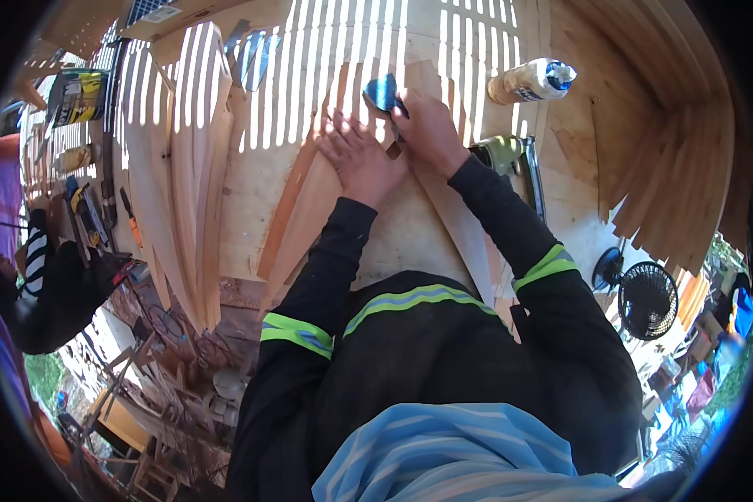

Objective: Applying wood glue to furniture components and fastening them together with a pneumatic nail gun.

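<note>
My left hand (361, 159) lies flat with its fingers spread on a pale wooden piece (309, 216). This piece slants down toward me, with a redder strip of wood (283, 224) along its left side. Close beside it, my right hand (431, 132) is closed round a small tool with a flat blue head (381, 92). Its handle is mostly hidden in my fingers, so I cannot tell its exact kind. The tool's head is over the upper ends of the pieces. Under my right forearm, a second pale board (456, 219) slants the other way, meeting the first near my hands.
A glue bottle (527, 82) lies on the worktable (326, 33) at right, above a green nail gun (502, 155). Long shaped boards (188, 184) are at left, beside an orange-handled tool (134, 227). Stacked wood strips (673, 184) and a fan (648, 299) stand right. Another person (54, 293) is far left.
</note>
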